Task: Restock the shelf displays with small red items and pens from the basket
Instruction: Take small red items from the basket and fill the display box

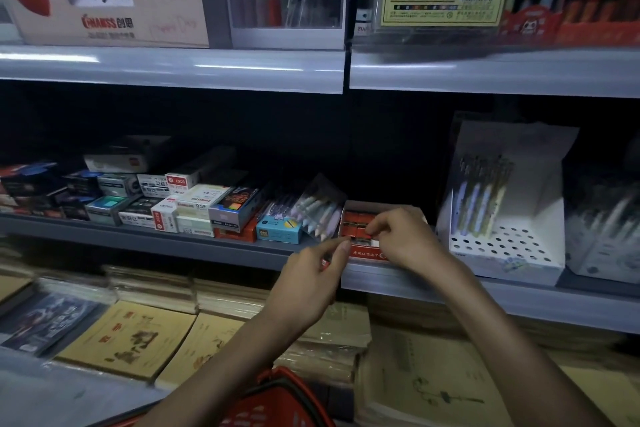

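Basket (pixel 277 402): red, nearest, at the bottom edge under the forearms.
Notebooks (pixel 128 336): flat stacks on the lowest shelf, below both hands.
Left grip (pixel 308 282): in front of the middle shelf's edge, fingers curled round a small red item (pixel 325 263) in the palm; thumb and forefinger tips meet, just left of the box.
Right grip (pixel 405 239): over the box's front, fingers curled, tips pinching among the red items.
Display box (pixel 365 254): red-fronted, at the middle shelf's edge, between both grips.
Red items (pixel 355 220): packed in rows inside the box, touching the right fingertips.
Pen stand (pixel 502 248): white, holed, right of the right grip; pens (pixel 481 198) upright at its back.
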Motion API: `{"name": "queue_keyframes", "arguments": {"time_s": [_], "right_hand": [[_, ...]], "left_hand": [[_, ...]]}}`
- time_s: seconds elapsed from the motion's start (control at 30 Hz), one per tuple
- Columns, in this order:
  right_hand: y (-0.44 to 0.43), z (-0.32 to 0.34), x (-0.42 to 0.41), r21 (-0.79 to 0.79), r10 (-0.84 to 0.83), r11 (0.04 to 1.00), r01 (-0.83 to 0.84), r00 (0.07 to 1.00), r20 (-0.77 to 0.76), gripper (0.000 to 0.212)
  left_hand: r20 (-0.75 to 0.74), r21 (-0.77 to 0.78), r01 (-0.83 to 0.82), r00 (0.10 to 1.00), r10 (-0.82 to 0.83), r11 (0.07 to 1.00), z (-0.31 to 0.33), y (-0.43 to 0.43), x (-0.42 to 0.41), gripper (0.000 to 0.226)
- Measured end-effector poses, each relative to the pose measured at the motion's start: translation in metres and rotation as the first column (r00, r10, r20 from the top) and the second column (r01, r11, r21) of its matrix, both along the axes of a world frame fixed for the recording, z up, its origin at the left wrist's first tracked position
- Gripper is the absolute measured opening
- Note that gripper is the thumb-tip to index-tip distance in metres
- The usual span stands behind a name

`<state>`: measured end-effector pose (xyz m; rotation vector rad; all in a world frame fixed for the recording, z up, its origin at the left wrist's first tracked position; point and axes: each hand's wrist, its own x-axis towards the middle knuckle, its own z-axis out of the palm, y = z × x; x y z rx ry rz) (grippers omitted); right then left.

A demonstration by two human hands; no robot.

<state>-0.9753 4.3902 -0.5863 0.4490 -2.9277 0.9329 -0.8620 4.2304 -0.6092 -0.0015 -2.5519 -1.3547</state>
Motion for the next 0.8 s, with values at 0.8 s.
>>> {"name": "queue_keyframes", "arguments": {"time_s": [0.8], "right_hand": [[0.047,0.009,0.107,-0.560,0.359,0.817,-0.136,0.880,0.310,0.011]], "left_hand": [[0.449,0.524,-0.039,0.862,-0.237,0.851,0.015,0.050,0.021,0.083]]}}
